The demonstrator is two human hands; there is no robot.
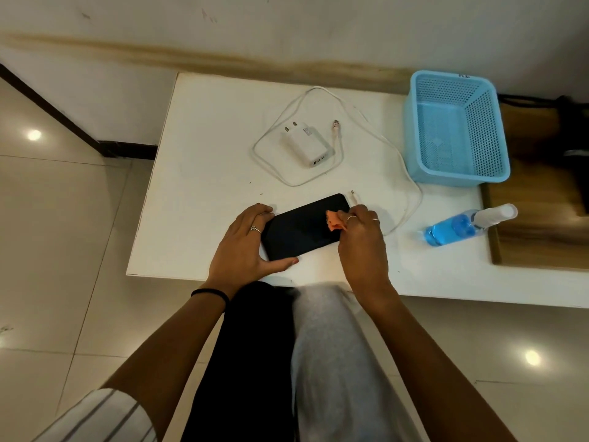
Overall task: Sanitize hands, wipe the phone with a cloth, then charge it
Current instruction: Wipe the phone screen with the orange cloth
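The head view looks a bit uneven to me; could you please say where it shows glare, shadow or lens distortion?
In the head view, round lamp reflections glare on the glossy floor tiles; the wide lens bends the white table edges; the phone screen reads as flat black, without detail; the left hand and right hand look dim and underexposed; the sanitizer bottle is slightly soft.

We see a phone [302, 228] with a glossy black glass face lying on a smooth, matt white table [207, 173], and a soft orange cloth [334, 223] crumpled upon it. The charger [304, 145] and its cable [411, 199] look like smooth white plastic, the prongs metal. The basket [455, 129] is perforated blue plastic, the sanitizer bottle [462, 226] clear plastic, the floor [63, 234] glossy tile.
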